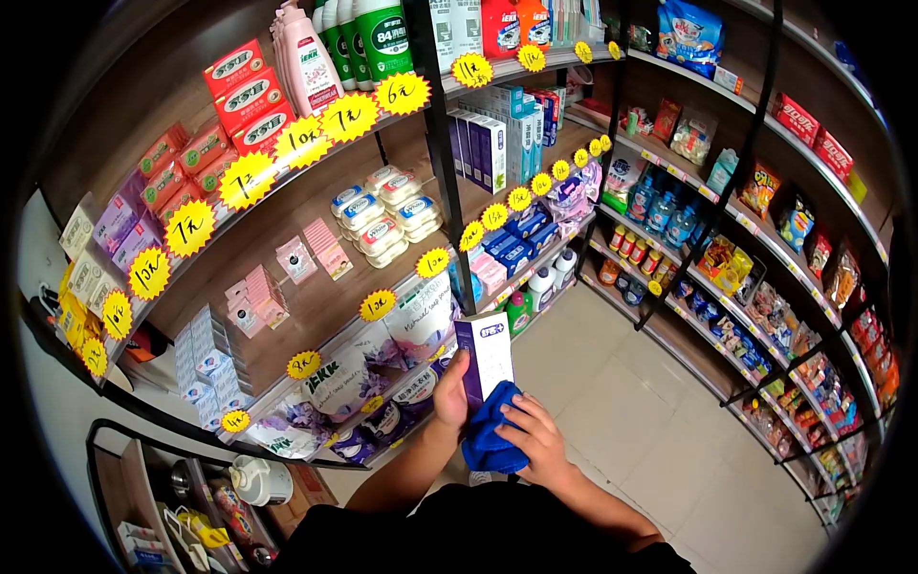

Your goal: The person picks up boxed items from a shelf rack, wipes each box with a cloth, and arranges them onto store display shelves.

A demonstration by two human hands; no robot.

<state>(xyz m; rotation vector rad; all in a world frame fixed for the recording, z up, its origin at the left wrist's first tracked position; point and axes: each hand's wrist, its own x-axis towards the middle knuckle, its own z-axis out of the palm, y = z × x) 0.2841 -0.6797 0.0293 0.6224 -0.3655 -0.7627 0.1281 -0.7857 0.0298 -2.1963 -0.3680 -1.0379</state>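
A tall white and purple box [491,349] stands upright in front of my body, with my left hand [451,390] closed round its left side. My right hand [537,435] grips a bunched blue cloth [492,435] and presses it against the lower part of the box. The cloth covers the box's lower end. On the shelf ahead, similar purple and white boxes [478,148] stand in a row.
Left shelves hold soap packs [382,215], red boxes [251,96] and laundry bags [344,378], with yellow price tags [304,364] along the edges. Snack shelves [755,230] curve along the right. Tiled floor [622,383] lies between. A white appliance [260,480] sits lower left.
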